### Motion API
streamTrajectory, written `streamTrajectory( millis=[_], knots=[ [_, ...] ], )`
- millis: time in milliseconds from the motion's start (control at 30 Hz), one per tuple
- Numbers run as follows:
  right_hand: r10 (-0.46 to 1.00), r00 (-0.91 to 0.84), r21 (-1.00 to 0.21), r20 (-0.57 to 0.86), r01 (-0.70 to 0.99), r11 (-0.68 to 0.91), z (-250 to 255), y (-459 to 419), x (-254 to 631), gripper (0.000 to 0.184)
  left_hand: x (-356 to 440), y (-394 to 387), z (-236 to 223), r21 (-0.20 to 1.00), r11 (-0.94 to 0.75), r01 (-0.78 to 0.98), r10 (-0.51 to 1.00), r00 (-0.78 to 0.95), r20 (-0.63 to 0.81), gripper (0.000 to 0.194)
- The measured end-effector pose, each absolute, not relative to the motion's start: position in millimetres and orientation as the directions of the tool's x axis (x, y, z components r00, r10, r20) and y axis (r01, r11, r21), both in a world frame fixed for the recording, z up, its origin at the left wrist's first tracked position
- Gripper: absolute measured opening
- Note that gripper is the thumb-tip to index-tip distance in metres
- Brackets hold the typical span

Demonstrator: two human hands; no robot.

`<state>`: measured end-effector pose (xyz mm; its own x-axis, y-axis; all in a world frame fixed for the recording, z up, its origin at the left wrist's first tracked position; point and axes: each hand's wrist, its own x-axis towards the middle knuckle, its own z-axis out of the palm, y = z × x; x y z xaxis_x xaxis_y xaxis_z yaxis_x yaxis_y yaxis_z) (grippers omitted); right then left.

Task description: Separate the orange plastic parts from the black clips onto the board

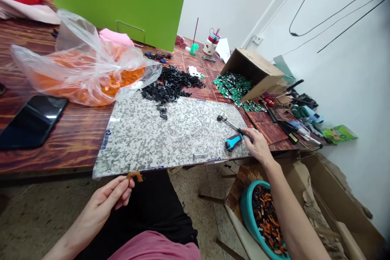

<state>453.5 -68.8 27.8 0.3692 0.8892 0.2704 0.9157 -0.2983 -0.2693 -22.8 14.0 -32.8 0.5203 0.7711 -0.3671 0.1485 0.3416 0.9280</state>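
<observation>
My left hand (117,193) pinches a small curved orange plastic piece (135,176) just off the front edge of the work mat. At the mat's right side, my right hand (256,142) is closed round the black handle of a small mallet (232,124), whose dark head lies towards the far side of the mat. Beside that hand is a blue-and-black tool handle (233,142). A small clear cylinder (200,154) lies near the front edge of the speckled grey mat (146,138). Black plastic pieces (170,83) are heaped along the mat's back edge.
A clear bag (91,73) of orange pieces and a phone (33,122) lie at left. A tipped cardboard box (258,65) spills green-and-white pieces (234,87) at back right. A teal tub (246,203) of black and orange pieces stands below right. A green panel (122,0) rises behind.
</observation>
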Motion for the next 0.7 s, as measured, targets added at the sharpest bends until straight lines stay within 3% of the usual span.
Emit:
streamTrajectory(
  millis=[267, 467, 533, 633, 700],
  knots=[
    [0.882, 0.441, -0.201, 0.168, 0.891, -0.407, 4, -18, 477, 0.033, -16, 13, -35, 0.932, 0.356, 0.063, 0.769, 0.547, -0.331, 0.034],
    [0.871, 0.414, -0.116, 0.265, 0.91, -0.398, 24, -5, 443, 0.036, -16, 13, -38, 0.897, 0.44, -0.039, 0.764, 0.541, -0.351, 0.036],
    [0.885, 0.376, -0.171, 0.274, 0.925, -0.34, 37, -13, 404, 0.036, -15, 12, -39, 0.889, 0.455, -0.05, 0.764, 0.536, -0.36, 0.036],
    [0.95, 0.235, -0.452, 0.205, 0.884, -0.121, 51, -32, 326, 0.032, -14, 12, -39, 0.88, 0.472, -0.055, 0.762, 0.527, -0.376, 0.037],
    [0.97, 0.095, -0.54, 0.223, 0.84, 0.042, 55, -44, 274, 0.023, -14, 12, -39, 0.876, 0.48, -0.053, 0.761, 0.523, -0.385, 0.037]
  ],
)
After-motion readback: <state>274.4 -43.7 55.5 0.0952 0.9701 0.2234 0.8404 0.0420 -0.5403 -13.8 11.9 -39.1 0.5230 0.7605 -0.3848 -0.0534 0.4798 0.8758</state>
